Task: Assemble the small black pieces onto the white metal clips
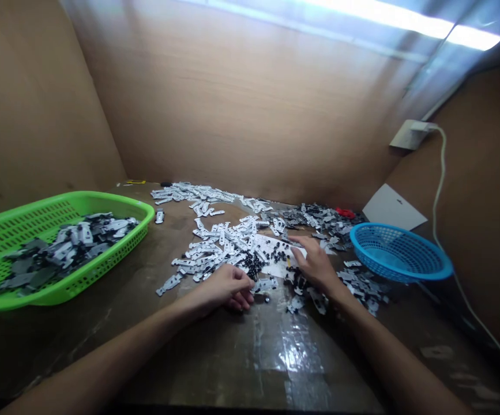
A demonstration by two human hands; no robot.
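My left hand [230, 286] rests low over the table, thumb and fingers curled together; whatever is between them is too small to make out. Just beside its fingertips lies a flat light-grey plastic piece [266, 283], with a small dark round part [267, 300] near it. My right hand [316, 266] reaches over the heap with thumb and forefinger apart. Beneath and around it are dark and grey pieces [297, 281]. Between the hands, small black round parts [254, 263] are scattered, some over a white sheet [278, 270]. Many white plastic pieces [219, 239] spread behind my left hand.
A green basket [146, 222] with grey and white pieces stands at left. At right is a blue basket [401, 271], with a white card [394, 207] behind it. A cable [438, 202] hangs from a wall socket [409, 135]. Board walls [241, 127] enclose the table.
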